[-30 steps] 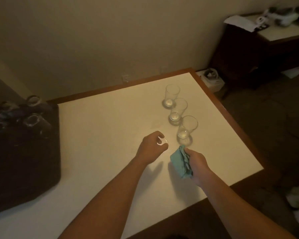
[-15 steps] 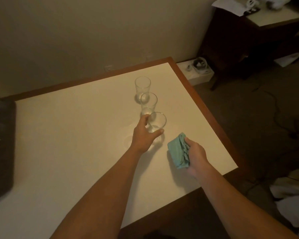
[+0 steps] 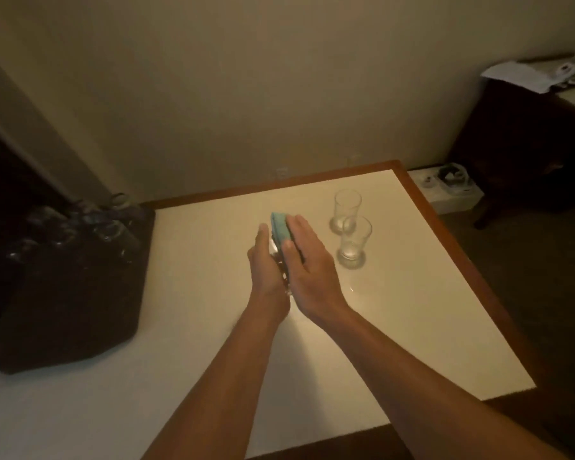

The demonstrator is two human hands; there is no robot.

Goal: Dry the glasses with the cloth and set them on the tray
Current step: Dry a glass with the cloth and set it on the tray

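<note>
Pressed between both palms above the middle of the white tabletop with a brown wooden edge [image 3: 412, 327], a folded teal cloth [image 3: 279, 227] sticks out past the fingertips. The right hand [image 3: 307, 260] lies flat against the cloth with fingers straight and together. The left hand [image 3: 264, 267] faces it from the other side; a glint of clear glass [image 3: 284, 277] shows in the narrow gap between the hands, but whether the left fingers curl round it cannot be told.

Two clear empty drinking glasses stand upright on the table to the right of the hands: the nearer glass [image 3: 355, 240] just beside the right hand's knuckles, the farther glass [image 3: 346, 210] close behind it, the two overlapping in view. A faint wet ring [image 3: 357, 288] marks the table in front of the nearer one.

At the table's left end sits one dark tray [image 3: 73, 293], well apart from the hands, holding several glasses [image 3: 113, 232] too dim to count.
</note>
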